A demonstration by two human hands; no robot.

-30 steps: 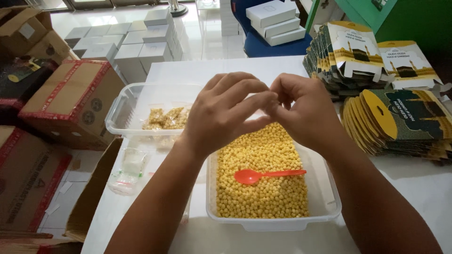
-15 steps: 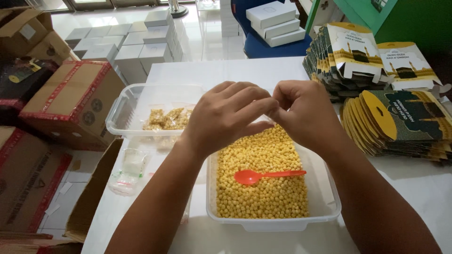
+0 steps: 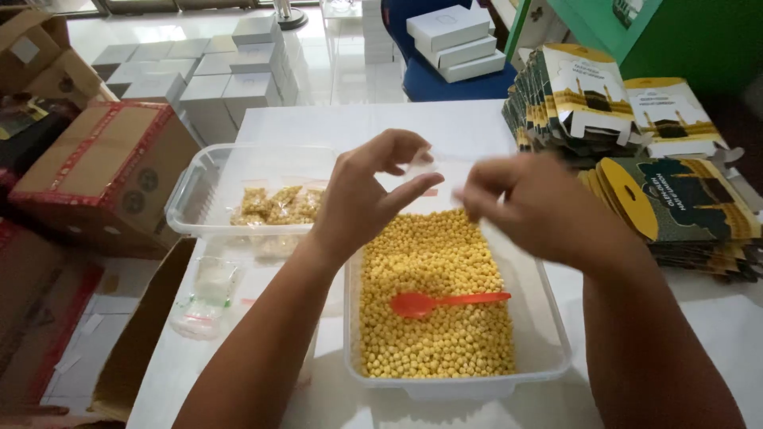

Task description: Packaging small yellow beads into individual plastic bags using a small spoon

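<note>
Just one camera here, sitting on the person's head and looking steeply down and forward over the white table (image 3: 334, 127). It's hovering close, so the forearms are coming in from the bottom edge and the clear tub of yellow pellets (image 3: 548, 349) is filling the lower middle. Floor and boxes are showing along the top and left.
</note>
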